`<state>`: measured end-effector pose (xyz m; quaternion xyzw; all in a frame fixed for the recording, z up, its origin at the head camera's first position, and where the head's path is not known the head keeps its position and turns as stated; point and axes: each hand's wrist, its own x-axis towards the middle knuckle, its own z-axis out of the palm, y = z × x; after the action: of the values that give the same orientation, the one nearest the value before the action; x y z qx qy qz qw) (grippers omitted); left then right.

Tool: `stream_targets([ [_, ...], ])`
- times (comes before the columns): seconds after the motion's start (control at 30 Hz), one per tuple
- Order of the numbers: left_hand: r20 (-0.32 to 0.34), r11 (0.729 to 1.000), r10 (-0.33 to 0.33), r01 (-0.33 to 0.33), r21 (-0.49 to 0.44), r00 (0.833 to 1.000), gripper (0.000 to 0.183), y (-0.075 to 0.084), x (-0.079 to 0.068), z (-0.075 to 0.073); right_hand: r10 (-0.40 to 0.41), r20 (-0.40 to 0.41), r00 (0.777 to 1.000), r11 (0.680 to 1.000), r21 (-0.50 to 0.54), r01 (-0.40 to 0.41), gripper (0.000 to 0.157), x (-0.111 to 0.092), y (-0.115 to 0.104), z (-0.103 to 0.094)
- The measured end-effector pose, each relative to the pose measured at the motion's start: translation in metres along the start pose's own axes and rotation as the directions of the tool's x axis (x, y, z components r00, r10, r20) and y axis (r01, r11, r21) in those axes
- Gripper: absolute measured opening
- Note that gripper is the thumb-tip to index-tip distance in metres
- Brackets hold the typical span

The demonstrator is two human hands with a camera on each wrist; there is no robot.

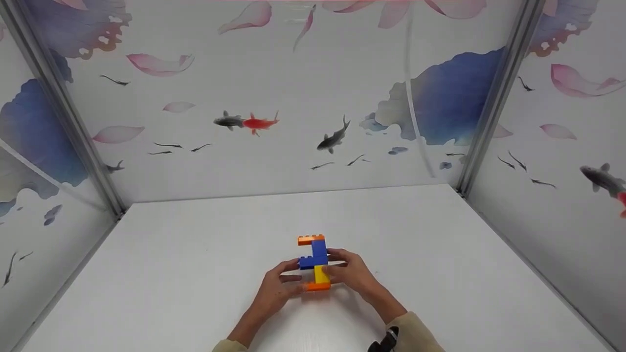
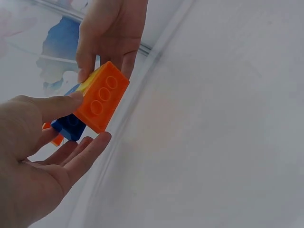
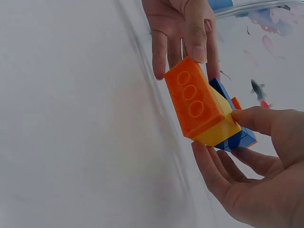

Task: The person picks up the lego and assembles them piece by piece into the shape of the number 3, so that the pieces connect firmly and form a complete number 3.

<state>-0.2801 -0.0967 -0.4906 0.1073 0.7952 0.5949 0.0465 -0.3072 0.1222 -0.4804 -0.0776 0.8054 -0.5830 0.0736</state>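
Observation:
Both hands hold a stack of toy building bricks [image 1: 319, 252], seen near the middle of the head view. An orange brick [image 3: 194, 102] forms the near end, followed by a yellow brick [image 1: 321, 275] and blue bricks [image 1: 308, 263]. Another orange brick [image 1: 311, 239] sits at the far end. My left hand [image 1: 276, 288] has its thumb on the near orange brick, with fingertips by the blue brick that juts left. On the other side, my right hand [image 1: 359, 274] pinches the yellow and blue part between thumb and fingers.
A white tabletop [image 1: 171, 274] lies beneath the hands. White panels [image 1: 293, 166] printed with fish and petals stand behind and on both sides, joined by metal corner posts [image 1: 494, 98]. A dark strap [image 1: 385, 341] is on the right sleeve.

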Motion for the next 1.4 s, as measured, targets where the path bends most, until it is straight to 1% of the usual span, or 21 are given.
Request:
stream_targets([
  [0.13,0.015,1.0,-0.017,0.017,0.018,1.0,0.066,0.0,0.0,0.0,0.019,0.008,1.0,1.0,0.008,-0.019,0.06,0.0,0.0,0.002],
  [0.3,0.044,0.997,-0.073,0.071,0.039,0.996,0.067,-0.001,0.001,0.001,0.051,0.026,0.998,0.998,0.022,-0.052,0.062,-0.001,0.001,0.002],
  [0.37,0.056,0.996,-0.085,0.082,0.04,0.995,0.068,-0.001,0.001,0.001,0.059,0.03,0.998,0.998,0.028,-0.06,0.063,-0.002,0.002,0.003],
  [0.63,0.072,0.995,-0.093,0.09,0.052,0.993,0.068,0.0,0.002,-0.002,0.068,0.033,0.997,0.997,0.046,-0.069,0.062,-0.002,0.002,0.005],
  [0.83,0.066,0.985,-0.157,0.151,0.08,0.985,0.061,0.0,0.003,-0.001,0.098,0.029,0.995,0.995,0.017,-0.099,0.056,0.0,0.003,0.007],
  [0.93,0.06,0.981,-0.177,0.171,0.092,0.982,0.06,0.001,0.002,-0.001,0.113,0.026,0.993,0.994,0.001,-0.113,0.054,0.0,0.003,0.008],
  [1.27,0.087,0.977,-0.203,0.195,0.087,0.975,0.062,0.006,0.004,-0.006,0.145,0.006,0.989,0.989,0.012,-0.145,0.049,0.002,0.0,0.007],
  [1.4,0.103,0.968,-0.245,0.238,0.074,0.964,0.066,0.008,0.006,-0.01,0.152,0.011,0.988,0.988,0.016,-0.152,0.047,0.004,0.0,0.005],
])
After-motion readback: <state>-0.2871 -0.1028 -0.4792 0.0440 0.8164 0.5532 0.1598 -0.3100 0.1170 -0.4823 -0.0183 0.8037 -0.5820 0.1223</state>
